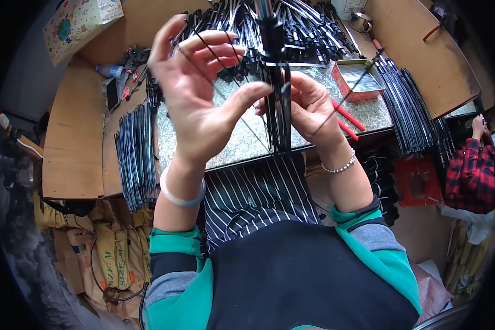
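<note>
An umbrella frame (271,41) stands upright in the middle, its dark runner at the top and its thin black ribs hanging down in a bundle, a few splayed out to both sides. My left hand (201,107) is raised left of the ribs, fingers spread, the thumb tip reaching to the bundle; thin ribs cross in front of its fingers. On the right side, my right hand (316,110) has thumb and fingers closed at the rib bundle. The exact part it pinches is partly hidden. Red-handled pliers (347,118) lie on the table behind my right wrist.
Many umbrella frames (313,27) are heaped at the back. Stacks of black ribs lie left (135,148) and right (404,104). A red tin (363,82) sits right; a phone (113,93) and bottle (109,70) sit left. Another person's checked sleeve (470,176) shows far right.
</note>
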A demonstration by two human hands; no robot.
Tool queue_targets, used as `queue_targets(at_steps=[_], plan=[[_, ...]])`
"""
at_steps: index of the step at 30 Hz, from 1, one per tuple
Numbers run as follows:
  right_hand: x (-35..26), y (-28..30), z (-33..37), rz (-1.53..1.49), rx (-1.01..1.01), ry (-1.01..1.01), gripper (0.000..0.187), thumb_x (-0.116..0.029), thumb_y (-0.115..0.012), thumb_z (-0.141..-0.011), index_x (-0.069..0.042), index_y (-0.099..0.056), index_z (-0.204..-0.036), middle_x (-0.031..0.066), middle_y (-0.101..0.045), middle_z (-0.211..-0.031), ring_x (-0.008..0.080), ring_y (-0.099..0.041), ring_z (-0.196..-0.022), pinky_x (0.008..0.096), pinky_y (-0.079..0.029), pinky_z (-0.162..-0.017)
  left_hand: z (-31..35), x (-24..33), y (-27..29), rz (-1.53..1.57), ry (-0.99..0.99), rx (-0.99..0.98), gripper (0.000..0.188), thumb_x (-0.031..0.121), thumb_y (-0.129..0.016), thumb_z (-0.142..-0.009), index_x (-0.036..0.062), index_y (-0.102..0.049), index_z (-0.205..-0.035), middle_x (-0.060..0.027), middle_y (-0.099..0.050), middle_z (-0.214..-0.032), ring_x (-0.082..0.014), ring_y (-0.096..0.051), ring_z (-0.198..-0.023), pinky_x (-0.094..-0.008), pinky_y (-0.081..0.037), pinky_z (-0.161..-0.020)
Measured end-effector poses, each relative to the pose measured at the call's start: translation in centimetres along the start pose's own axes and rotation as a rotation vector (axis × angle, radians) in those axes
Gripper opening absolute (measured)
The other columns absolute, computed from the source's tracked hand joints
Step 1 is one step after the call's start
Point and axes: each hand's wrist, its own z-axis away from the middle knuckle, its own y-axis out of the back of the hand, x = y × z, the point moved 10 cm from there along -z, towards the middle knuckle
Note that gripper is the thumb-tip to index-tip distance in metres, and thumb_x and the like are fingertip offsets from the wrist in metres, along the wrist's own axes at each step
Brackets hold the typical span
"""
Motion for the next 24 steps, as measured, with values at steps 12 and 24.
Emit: queue_targets(at_steps=[12, 24], plan=[[-1.2, 0.0, 2.2, 0.164, 0.171, 0.184, 0.038, -0.029, -0.046, -0.093, 0.004, -0.044, -0.111, 0.0151, -0.061, -0.092, 0.0205, -0.063, -0.081, 0.0296, -0.051, -0.073, -0.7, -2.7, -2.8, 0.362, 0.308, -0.278, 0.045, -0.001, -0.073, -0.068, -0.0045, -0.055, -0.108, -0.0132, -0.060, -0.104, -0.0184, -0.058, -0.097, -0.0301, -0.048, -0.084], [-3.0, -1.2, 2.3, 0.369, 0.100, 0.212, 0.024, -0.007, -0.061, -0.083, 0.002, -0.051, -0.102, 0.0110, -0.058, -0.102, 0.0134, -0.055, -0.095, 0.0277, -0.045, -0.084, -1.0, -1.9, -3.4, 0.250, 0.297, -0.275, 0.038, 0.000, -0.073, -0.068, -0.0040, -0.057, -0.102, -0.0124, -0.058, -0.105, -0.0163, -0.058, -0.094, -0.0289, -0.048, -0.082]])
